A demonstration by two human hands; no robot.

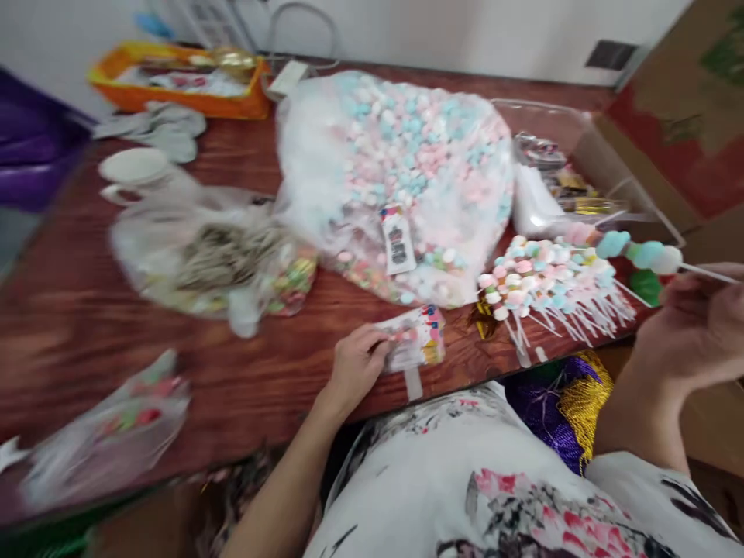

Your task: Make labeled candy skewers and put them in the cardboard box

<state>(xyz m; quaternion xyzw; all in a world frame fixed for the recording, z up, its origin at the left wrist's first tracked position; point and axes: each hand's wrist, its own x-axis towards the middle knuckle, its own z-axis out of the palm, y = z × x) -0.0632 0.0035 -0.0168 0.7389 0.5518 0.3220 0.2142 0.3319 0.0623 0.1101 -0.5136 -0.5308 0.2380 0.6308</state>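
Observation:
My right hand, raised at the right edge, is closed on the white stick of a marshmallow skewer with pink, blue, green and white pieces. Below it lies a pile of similar marshmallow skewers, their sticks toward the table's front edge. My left hand rests at the front of the table, its fingers bent and closed on the left end of a small printed packet. Behind the packet sits a large clear bag of pastel marshmallows with a small printed card on it.
A clear plastic bin with packets stands at the back right. To the left are a bag with a greyish cloth-like bundle, a white cup, an orange basket and a small bag of coloured pieces. Purple and gold cords hang below the table's edge.

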